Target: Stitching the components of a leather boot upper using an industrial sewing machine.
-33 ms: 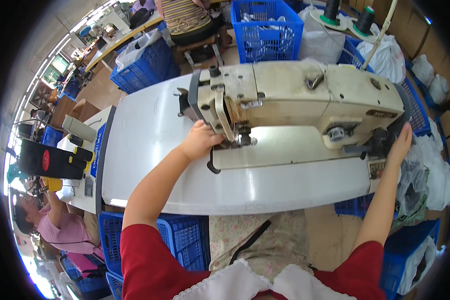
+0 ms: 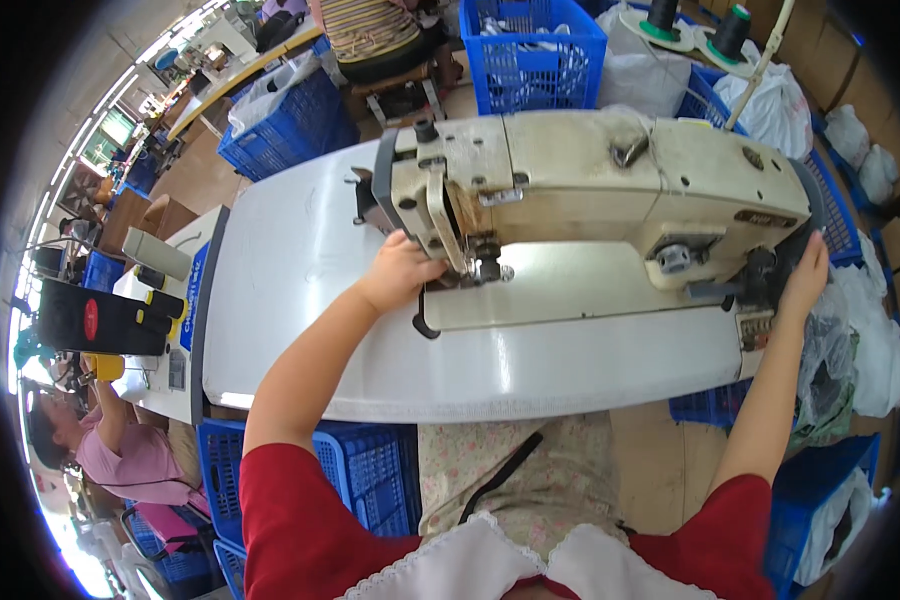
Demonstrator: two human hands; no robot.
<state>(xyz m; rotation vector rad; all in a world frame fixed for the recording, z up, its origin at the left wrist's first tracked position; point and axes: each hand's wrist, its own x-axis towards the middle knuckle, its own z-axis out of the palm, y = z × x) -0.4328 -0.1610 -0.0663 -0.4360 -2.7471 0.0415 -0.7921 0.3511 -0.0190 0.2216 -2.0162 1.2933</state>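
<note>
A cream-coloured industrial sewing machine (image 2: 580, 150) stands on a pale tabletop (image 2: 290, 250) in front of me. My left hand (image 2: 400, 275) is at the needle end, its fingers curled in beside the presser foot (image 2: 487, 262). Whatever those fingertips pinch is hidden by the hand and the machine head. At the machine's right end my right hand (image 2: 803, 283) grips the dark handwheel (image 2: 788, 262), with part of its fingers out of sight behind the rim. No fabric shows under the needle.
Black thread cones (image 2: 730, 32) stand behind the machine. A blue crate (image 2: 535, 65) sits beyond the table, with white plastic bags (image 2: 775, 110) to the right. More blue baskets (image 2: 370, 485) are below the front edge. At left, a person in pink (image 2: 135, 450) sits by another machine (image 2: 105, 318).
The view has shifted a little, so the machine and tabletop appear slightly higher. Both hands keep their places at the needle end and the handwheel.
</note>
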